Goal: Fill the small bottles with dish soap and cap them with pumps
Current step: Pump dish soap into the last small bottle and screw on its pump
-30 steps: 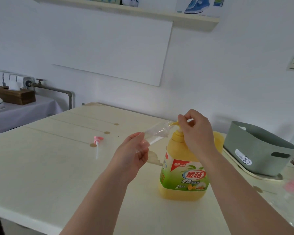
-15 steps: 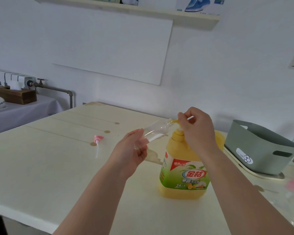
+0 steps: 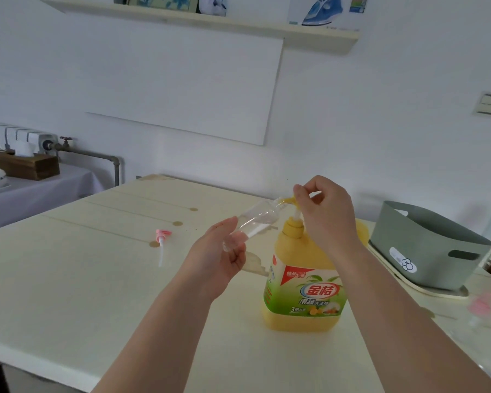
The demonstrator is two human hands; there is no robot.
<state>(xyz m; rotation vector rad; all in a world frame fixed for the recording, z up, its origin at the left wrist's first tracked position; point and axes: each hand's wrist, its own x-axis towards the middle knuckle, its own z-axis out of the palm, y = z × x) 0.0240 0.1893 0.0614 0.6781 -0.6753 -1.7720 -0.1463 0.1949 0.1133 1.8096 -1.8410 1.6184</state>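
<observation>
One pink pump [image 3: 161, 243] left, grey basket [image 3: 425, 245] right

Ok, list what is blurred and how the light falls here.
Head view: pink pieces at the right edge are smeared; the soap jug label is sharp; light is soft, shadows on the table faint, no glare on the small bottle.
</observation>
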